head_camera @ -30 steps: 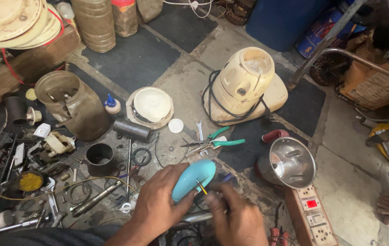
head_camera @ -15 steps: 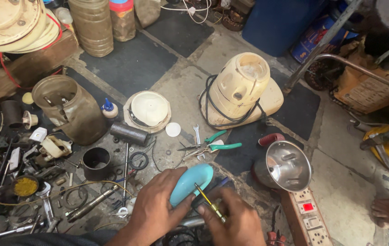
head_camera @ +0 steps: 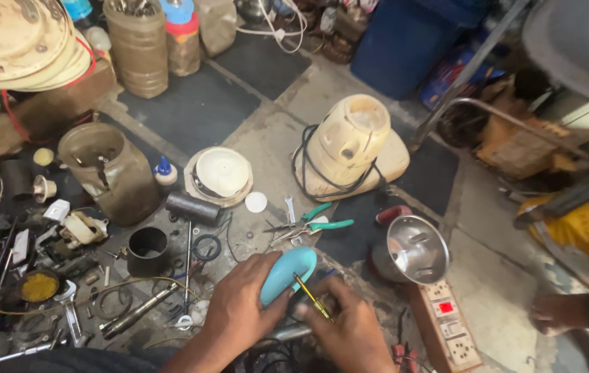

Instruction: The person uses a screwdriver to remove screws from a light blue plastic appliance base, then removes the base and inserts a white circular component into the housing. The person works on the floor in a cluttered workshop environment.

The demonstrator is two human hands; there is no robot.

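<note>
The left hand (head_camera: 239, 314) has its grip clamped around a smooth turquoise casing (head_camera: 287, 271), thumb along its lower edge and fingers wrapped behind it, holding it above the cluttered floor (head_camera: 191, 103). The right hand (head_camera: 350, 331) sits just right of the casing, its grip pinched shut on a thin yellow-handled tool (head_camera: 310, 297) whose tip meets the casing's underside; the exact contact point is hard to make out. Just beyond the casing lie green-handled pliers (head_camera: 322, 222), and farther beyond them stands a cream mixer base (head_camera: 350, 148) wrapped in black cord. To the casing's right is a shiny steel jar (head_camera: 415, 250), with a white socket strip (head_camera: 450, 324) beside it. To the casing's left stands a short black tube (head_camera: 147, 250).
</note>
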